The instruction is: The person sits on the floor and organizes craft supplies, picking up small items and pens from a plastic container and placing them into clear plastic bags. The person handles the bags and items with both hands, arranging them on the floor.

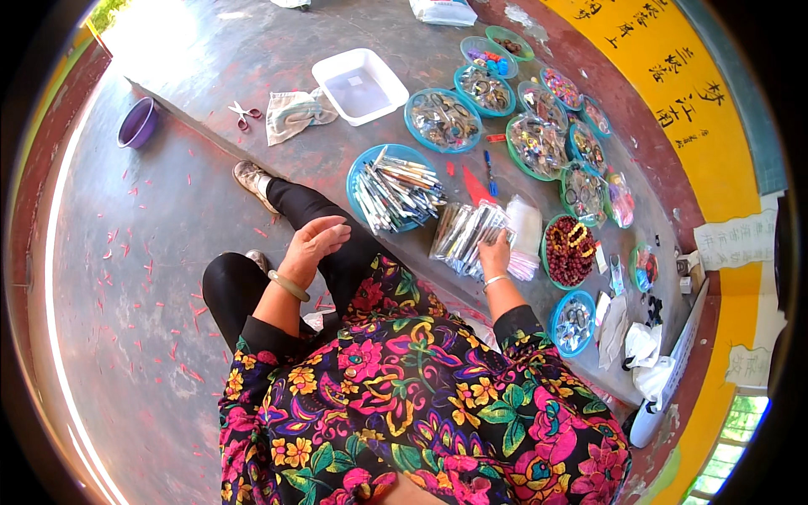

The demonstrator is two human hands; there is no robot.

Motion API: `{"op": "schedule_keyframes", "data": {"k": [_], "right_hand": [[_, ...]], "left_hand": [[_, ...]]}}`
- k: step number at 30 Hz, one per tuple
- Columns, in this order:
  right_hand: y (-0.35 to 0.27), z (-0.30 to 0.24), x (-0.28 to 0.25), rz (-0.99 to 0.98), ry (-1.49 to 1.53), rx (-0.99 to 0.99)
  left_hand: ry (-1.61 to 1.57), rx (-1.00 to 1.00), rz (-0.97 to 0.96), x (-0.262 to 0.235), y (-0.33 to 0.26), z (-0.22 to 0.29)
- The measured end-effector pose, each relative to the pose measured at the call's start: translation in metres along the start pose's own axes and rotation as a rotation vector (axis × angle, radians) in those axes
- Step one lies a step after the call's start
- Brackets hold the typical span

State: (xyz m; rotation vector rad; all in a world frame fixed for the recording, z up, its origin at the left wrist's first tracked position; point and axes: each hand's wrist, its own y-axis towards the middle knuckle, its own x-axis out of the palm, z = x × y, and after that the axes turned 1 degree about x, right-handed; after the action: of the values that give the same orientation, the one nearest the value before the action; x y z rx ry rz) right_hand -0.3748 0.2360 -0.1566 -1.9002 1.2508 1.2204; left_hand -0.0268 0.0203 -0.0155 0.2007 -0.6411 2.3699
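My right hand [495, 251] rests flat on a pile of clear packets holding pens [465, 234] on the raised concrete ledge. Its fingers press the top packet. My left hand [315, 239] hovers above my knee in black leggings, fingers loosely curled, holding nothing that I can see. A green bangle sits on the left wrist, a thin silver one on the right. Just beyond the packets stands a blue bowl full of loose pens [396, 189]. A stack of empty clear bags [525, 227] lies to the right of my right hand.
Several blue and green bowls [443, 120] of small trinkets line the ledge. A bowl of red beads [569, 251], a white tray [360, 84], a cloth [295, 112] and scissors [244, 112] lie there too. A purple basin [137, 123] stands on the floor.
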Motion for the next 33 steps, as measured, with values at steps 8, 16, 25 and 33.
{"op": "schedule_keyframes", "data": {"k": [8,16,25,33], "right_hand": [[0.015,0.044,-0.022,0.05,0.144,-0.101],[0.05,0.13,-0.064,0.031,-0.312,-0.221],[0.064,0.109,-0.039,-0.31,-0.632,-0.314],[0.072,0.111,-0.037,-0.189,-0.459,-0.132]], "left_hand": [[-0.009,0.002,0.019,-0.005,-0.001,-0.002],[0.004,-0.009,0.024,-0.005,0.003,-0.007],[0.012,-0.023,0.057,-0.009,0.008,-0.015],[0.003,-0.031,0.062,-0.009,0.01,-0.017]]}}
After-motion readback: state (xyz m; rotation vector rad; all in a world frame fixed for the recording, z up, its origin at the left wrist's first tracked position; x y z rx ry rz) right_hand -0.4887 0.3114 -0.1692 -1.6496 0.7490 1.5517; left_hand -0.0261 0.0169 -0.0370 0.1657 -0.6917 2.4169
